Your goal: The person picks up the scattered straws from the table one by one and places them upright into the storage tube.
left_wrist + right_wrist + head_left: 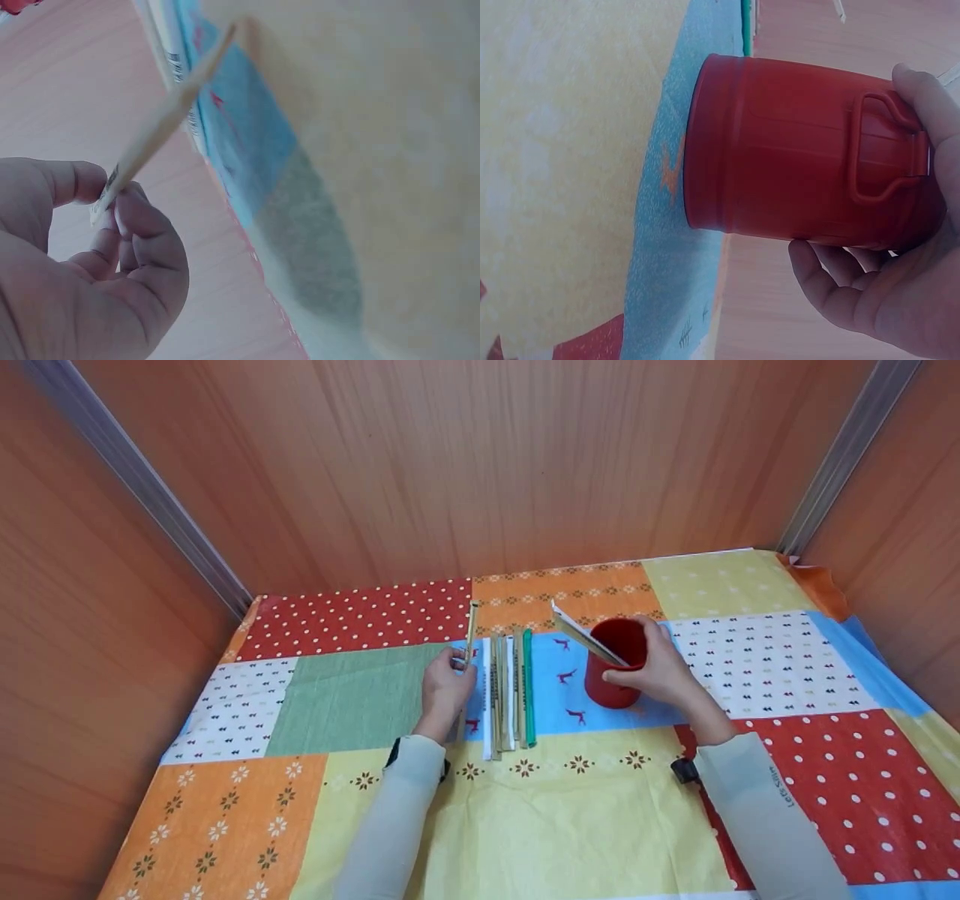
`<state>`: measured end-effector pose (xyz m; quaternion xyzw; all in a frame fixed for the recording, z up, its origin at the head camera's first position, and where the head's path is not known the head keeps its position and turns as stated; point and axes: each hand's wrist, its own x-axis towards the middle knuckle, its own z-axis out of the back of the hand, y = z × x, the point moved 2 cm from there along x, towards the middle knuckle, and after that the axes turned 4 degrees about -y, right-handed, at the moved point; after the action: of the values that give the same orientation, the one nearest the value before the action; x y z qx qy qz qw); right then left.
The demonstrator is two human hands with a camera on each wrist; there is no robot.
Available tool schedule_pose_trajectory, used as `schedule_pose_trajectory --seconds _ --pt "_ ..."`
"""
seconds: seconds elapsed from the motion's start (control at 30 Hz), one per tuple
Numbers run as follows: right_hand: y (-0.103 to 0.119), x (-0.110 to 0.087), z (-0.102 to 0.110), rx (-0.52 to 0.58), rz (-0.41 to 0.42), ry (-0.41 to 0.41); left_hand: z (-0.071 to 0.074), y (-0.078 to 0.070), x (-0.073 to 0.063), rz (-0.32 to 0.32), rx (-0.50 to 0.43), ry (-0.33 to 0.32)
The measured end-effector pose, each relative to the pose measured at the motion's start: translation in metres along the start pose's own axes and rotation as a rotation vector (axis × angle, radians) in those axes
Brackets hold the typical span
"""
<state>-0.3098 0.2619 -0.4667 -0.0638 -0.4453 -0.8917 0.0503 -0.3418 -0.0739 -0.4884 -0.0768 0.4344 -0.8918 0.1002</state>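
Note:
My left hand [448,684] pinches a thin tan stick [472,624] between thumb and fingertips. The stick stands tilted over the cloth; in the left wrist view, dark print shows near its held end. To the right of that hand lies a row of several slim sticks [496,697], white, tan and one green [529,690]. My right hand [664,671] grips the rim and side of a small red bucket [611,690], which stands on a blue patch. A hinged loop handle [855,157] shows on its side. A few white and tan sticks [585,636] lean out of it leftward.
A patchwork cloth [570,832] covers the table, with a bunched edge [821,585] at the back right. Wood-look panels [480,472] stand behind and on both sides, with metal posts [847,457] at the corners.

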Motion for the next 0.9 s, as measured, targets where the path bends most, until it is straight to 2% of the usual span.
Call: schedule_pose_trajectory --seconds 0.1,0.27,0.53,0.77,0.9 --pt "0.000 0.000 0.000 0.005 0.006 0.003 0.004 -0.007 -0.002 -0.020 -0.021 -0.010" --pt "-0.001 -0.001 0.001 0.001 -0.005 0.001 0.012 -0.026 -0.009 -0.101 -0.107 -0.023" --pt "0.000 -0.001 -0.001 0.001 -0.006 0.009 0.016 -0.053 -0.030 -0.205 -0.204 0.056" --pt "-0.002 0.000 -0.001 -0.006 0.003 0.002 0.017 -0.070 -0.045 -0.336 -0.289 0.075" --pt "-0.003 0.000 -0.001 -0.003 0.005 0.000 0.018 -0.079 -0.052 -0.418 -0.351 0.056"
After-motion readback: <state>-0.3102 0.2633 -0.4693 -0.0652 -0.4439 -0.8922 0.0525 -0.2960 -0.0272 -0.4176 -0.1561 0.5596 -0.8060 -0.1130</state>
